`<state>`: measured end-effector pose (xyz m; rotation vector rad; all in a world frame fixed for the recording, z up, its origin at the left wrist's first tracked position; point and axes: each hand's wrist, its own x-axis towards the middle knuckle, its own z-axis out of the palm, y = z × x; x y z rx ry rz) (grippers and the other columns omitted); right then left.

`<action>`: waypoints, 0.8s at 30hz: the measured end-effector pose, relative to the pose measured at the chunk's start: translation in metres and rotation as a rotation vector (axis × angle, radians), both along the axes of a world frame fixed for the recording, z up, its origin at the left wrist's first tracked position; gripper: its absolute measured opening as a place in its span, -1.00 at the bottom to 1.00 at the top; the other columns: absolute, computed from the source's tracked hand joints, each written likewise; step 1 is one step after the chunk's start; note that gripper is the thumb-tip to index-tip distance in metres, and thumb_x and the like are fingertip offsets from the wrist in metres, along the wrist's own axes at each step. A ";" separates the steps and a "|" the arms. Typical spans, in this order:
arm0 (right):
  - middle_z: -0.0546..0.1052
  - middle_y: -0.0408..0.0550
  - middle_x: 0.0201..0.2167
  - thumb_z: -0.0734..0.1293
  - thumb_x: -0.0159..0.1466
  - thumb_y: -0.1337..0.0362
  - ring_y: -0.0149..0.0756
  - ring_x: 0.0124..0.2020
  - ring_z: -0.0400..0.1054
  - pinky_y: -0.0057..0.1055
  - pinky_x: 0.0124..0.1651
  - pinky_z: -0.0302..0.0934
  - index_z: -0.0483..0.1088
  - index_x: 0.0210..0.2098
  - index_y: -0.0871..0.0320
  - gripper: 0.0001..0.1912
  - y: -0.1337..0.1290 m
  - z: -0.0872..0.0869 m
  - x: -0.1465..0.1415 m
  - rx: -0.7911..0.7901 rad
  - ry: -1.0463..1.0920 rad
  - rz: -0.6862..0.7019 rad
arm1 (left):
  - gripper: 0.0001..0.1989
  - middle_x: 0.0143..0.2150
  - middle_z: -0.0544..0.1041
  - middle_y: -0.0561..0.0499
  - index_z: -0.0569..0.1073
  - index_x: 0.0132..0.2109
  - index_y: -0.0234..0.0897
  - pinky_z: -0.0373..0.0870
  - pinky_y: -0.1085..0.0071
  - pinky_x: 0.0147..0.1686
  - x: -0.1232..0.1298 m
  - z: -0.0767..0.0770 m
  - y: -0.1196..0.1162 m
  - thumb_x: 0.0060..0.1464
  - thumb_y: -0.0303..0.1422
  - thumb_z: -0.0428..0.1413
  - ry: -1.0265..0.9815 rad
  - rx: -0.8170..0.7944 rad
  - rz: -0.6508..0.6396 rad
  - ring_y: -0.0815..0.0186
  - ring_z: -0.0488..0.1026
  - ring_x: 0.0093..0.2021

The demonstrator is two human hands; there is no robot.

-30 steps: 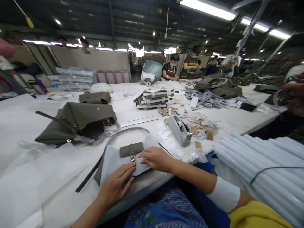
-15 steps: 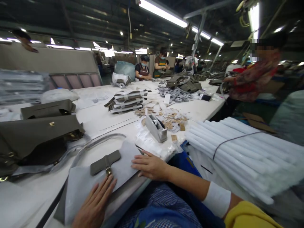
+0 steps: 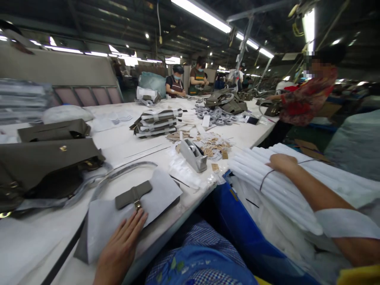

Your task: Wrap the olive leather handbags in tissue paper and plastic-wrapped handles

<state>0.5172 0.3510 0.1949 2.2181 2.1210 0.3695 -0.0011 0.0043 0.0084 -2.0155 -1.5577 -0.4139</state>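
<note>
In front of me a grey-brown handbag (image 3: 82,246) lies flat, mostly covered by a white sheet (image 3: 162,188). On the sheet shows its strap tab (image 3: 127,196) with a gold clasp (image 3: 137,204). My left hand (image 3: 121,241) rests on the sheet, fingers stretched out, their tips beside the clasp. Away to the right, my right hand (image 3: 283,163) is closed at the dark cord (image 3: 267,177) round a bundle of white rolls (image 3: 246,162). Its fingertips are hidden, so I cannot tell whether it grips the cord or a roll. A wrapped handle (image 3: 130,165) arches behind the sheet.
More handbags (image 3: 53,158) stand at left. A grey tape dispenser (image 3: 192,155) sits near brown tags (image 3: 212,148), with a stack of wrapped pieces (image 3: 157,123) behind. A blue bin (image 3: 237,221) stands under the rolls. Co-workers (image 3: 311,91) are around the table (image 3: 118,138).
My right hand has left the white sheet and moved right to the bundle of rolls, closing there. My left hand stays on the sheet by the clasp. The view has shifted slightly.
</note>
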 end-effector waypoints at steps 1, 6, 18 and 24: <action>0.58 0.32 -0.37 0.52 0.05 0.30 -0.07 -0.39 0.45 -0.18 -0.33 0.25 0.49 -0.59 0.30 -0.79 0.005 0.001 0.003 -0.057 0.006 -0.007 | -0.36 0.35 0.28 -0.08 0.11 0.40 -0.25 0.17 0.22 0.32 0.001 0.001 -0.001 0.18 -0.56 -0.17 0.005 -0.013 0.013 0.21 0.34 0.27; 0.59 0.23 -0.15 0.39 0.24 0.13 -0.05 -0.20 0.46 -0.26 -0.23 0.23 0.59 -0.21 0.20 -0.73 0.012 0.016 -0.008 -0.089 0.065 0.052 | -0.39 0.36 0.26 -0.08 0.13 0.39 -0.23 0.28 0.21 0.25 0.003 0.000 -0.002 0.22 -0.55 -0.15 -0.048 -0.066 0.040 0.20 0.30 0.29; 0.58 0.27 -0.09 0.30 0.26 0.21 0.05 -0.12 0.50 -0.14 -0.19 0.31 0.58 -0.18 0.15 -0.75 0.011 -0.007 -0.067 -0.024 0.005 0.100 | -0.38 0.35 0.27 -0.07 0.13 0.39 -0.18 0.33 0.21 0.22 0.005 0.004 -0.003 0.21 -0.56 -0.13 -0.136 -0.099 0.037 0.20 0.29 0.30; 0.59 0.34 -0.31 0.30 0.15 0.32 0.05 -0.36 0.52 -0.09 -0.38 0.28 0.49 -0.64 0.16 -0.74 0.025 -0.021 -0.005 0.041 0.024 -0.059 | -0.37 0.35 0.27 -0.04 0.13 0.39 -0.19 0.32 0.20 0.23 0.005 0.001 -0.001 0.20 -0.56 -0.12 -0.132 -0.083 0.048 0.21 0.29 0.29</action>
